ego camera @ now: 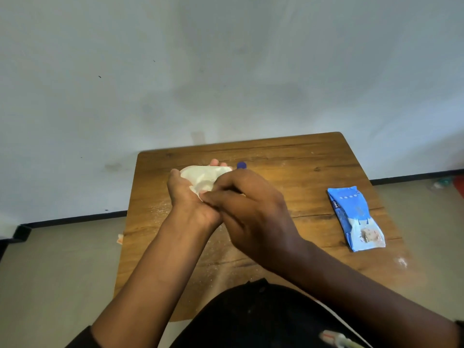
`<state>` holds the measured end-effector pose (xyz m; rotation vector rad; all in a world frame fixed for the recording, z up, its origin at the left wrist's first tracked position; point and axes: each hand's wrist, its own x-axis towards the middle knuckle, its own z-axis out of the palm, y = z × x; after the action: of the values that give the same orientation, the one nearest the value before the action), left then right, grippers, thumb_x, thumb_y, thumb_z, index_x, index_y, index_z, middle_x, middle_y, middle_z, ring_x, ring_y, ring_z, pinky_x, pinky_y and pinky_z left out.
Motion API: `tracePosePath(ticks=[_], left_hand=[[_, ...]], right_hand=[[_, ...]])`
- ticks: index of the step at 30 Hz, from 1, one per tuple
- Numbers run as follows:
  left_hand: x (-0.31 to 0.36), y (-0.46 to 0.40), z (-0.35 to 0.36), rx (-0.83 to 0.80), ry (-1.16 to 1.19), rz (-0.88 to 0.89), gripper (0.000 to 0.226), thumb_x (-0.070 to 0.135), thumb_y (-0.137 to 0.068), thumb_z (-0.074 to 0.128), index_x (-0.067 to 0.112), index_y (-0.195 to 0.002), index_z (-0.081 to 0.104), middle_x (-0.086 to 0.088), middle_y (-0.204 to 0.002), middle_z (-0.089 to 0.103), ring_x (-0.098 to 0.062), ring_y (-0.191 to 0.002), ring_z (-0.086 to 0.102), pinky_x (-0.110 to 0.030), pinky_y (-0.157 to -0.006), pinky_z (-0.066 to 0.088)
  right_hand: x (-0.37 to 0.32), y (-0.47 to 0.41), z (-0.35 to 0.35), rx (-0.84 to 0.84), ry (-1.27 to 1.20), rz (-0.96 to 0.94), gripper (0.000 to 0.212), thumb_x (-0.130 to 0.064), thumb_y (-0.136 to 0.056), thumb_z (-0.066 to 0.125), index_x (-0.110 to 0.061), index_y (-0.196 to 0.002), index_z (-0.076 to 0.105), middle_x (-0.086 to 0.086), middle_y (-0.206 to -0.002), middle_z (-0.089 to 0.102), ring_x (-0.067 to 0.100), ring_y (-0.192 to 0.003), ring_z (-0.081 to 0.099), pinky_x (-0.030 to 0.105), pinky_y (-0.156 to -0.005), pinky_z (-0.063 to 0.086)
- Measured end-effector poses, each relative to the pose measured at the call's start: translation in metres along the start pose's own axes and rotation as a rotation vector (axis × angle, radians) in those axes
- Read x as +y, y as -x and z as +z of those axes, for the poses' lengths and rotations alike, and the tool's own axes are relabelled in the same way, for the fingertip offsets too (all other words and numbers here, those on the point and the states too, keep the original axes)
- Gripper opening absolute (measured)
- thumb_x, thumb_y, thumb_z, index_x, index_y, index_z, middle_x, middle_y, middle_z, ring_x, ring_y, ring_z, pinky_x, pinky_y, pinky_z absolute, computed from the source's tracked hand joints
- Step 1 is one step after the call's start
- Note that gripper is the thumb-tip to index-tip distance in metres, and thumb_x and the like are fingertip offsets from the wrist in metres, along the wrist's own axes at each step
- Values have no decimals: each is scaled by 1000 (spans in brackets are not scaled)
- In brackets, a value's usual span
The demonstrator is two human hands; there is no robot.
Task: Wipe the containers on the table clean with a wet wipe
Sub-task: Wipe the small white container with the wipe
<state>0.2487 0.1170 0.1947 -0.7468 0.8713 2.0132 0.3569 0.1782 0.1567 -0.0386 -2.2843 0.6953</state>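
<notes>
Both hands meet above the middle of the wooden table (313,172). The left hand (187,194) lies palm up, cupped loosely around a white wet wipe (203,175). The right hand (251,207) has its fingers curled in, pinching the wipe's near edge. A small blue object (241,165) sits just beyond the hands, partly hidden. A blue wipes packet (355,217) lies flat at the right.

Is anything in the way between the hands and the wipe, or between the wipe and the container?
Nothing visible. Both the left hand and right hand already hold the white wipe; whether a container sits inside it cannot be told.
</notes>
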Motion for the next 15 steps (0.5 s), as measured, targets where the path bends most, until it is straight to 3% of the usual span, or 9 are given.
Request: tracePosePath(ticks=[5, 7, 10, 11, 13, 15], left_hand=[[3, 0, 0, 31, -17, 59, 73, 64, -104, 28, 2, -106, 67, -13, -80, 76, -29, -77, 72, -35, -68, 57], [1, -1, 0, -4, -33, 33, 78, 70, -101, 29, 3, -117, 65, -10, -97, 77, -28, -71, 74, -31, -65, 57], [0, 4, 1, -38, -75, -6, 79, 74, -98, 32, 3, -108, 63, -11, -75, 74, -26, -53, 72, -28, -57, 60], [0, 6, 2, -37, -81, -11, 77, 75, -98, 33, 4, -105, 64, -12, -77, 75, -26, -56, 73, -30, -57, 61], [3, 2, 1, -22, -96, 5, 78, 75, -98, 31, 5, -103, 66, -15, -107, 77, -27, -80, 74, -32, -71, 61], [6, -3, -1, 2, -79, 60, 77, 73, -99, 32, 5, -114, 67, -17, -126, 71, -28, -98, 73, -38, -82, 61]], right_hand=[[15, -8, -10, 165, -50, 241, 25, 9, -87, 76, -7, -105, 82, 5, -100, 73, 11, -91, 67, 22, -76, 55], [8, -8, -8, 157, -26, 191, 25, 11, -84, 76, -5, -103, 82, 7, -98, 73, 15, -90, 67, 22, -77, 54], [-6, -8, -6, 57, -22, 47, 23, 11, -85, 76, -2, -102, 82, 11, -100, 73, 22, -90, 68, 27, -79, 54], [-6, -8, -7, 38, -20, 25, 23, 10, -86, 76, -3, -103, 82, 11, -101, 73, 21, -91, 68, 26, -80, 54], [1, -9, -12, 67, -46, 83, 23, 9, -86, 77, -6, -104, 82, 7, -103, 75, 15, -94, 69, 23, -83, 55], [12, -12, -18, 118, -71, 210, 21, 6, -88, 77, -8, -104, 82, 3, -103, 76, 8, -95, 69, 21, -81, 57]])
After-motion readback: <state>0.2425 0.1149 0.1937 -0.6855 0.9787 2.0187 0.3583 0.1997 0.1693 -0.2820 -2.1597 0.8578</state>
